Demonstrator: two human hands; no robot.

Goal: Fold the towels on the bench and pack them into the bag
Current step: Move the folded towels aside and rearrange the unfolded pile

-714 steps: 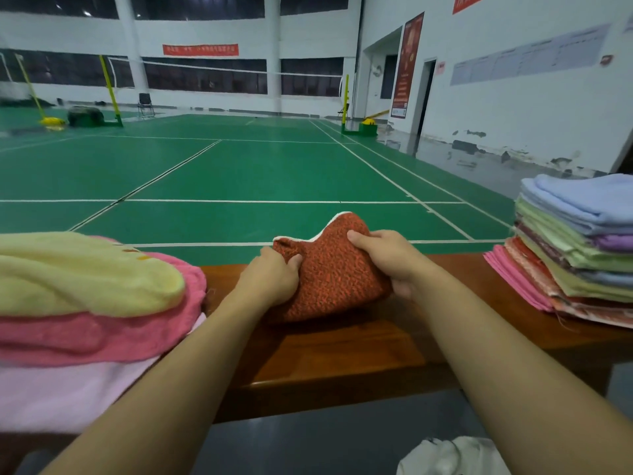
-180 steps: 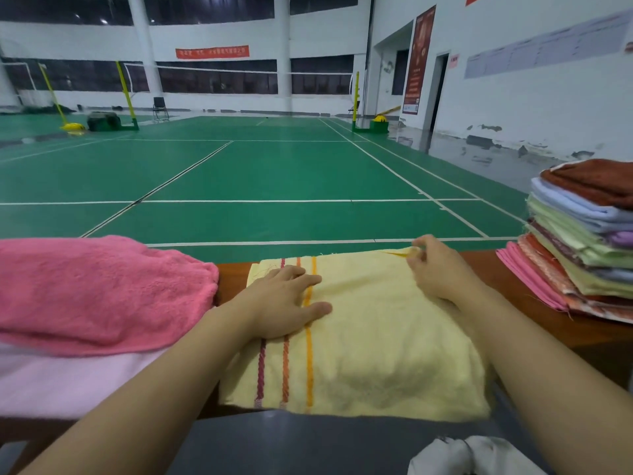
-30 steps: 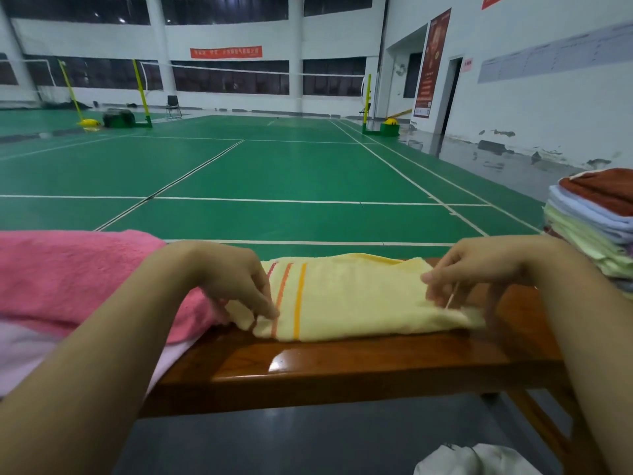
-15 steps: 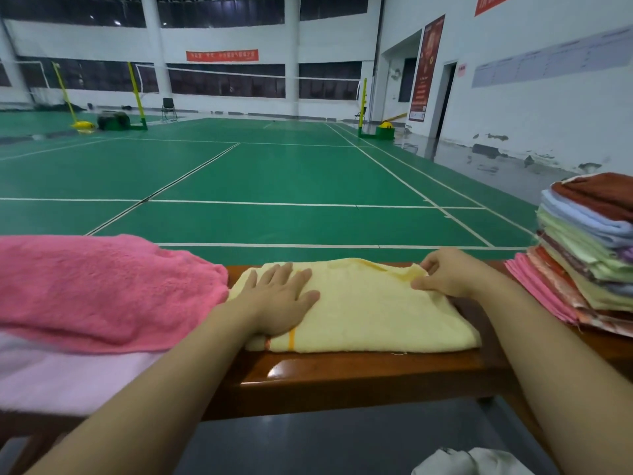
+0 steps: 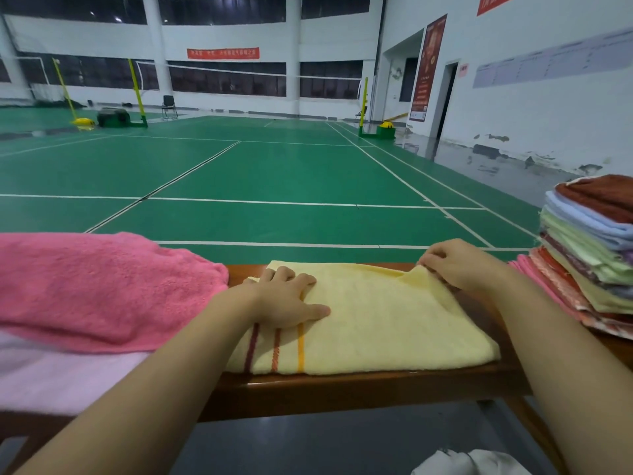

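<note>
A pale yellow towel (image 5: 376, 320) with red and orange stripes lies folded on the brown wooden bench (image 5: 342, 389). My left hand (image 5: 284, 299) rests on its left part, fingers bent, thumb stretched over the cloth. My right hand (image 5: 459, 265) pinches the towel's far right corner and lifts a small peak of cloth. Left of it a pink towel (image 5: 102, 286) lies on a paler pink one (image 5: 61, 378). At the right edge stands a stack of folded towels (image 5: 589, 258), a rust one on top.
A white cloth thing (image 5: 469, 462), perhaps the bag, shows at the bottom edge below the bench. Beyond the bench lies a green badminton court with nets and posts. A white wall with a doorway runs along the right.
The folded towel now lies deeper toward me with its stripes showing at the near edge. My left fingers have curled, and my right hand has raised the far right corner.
</note>
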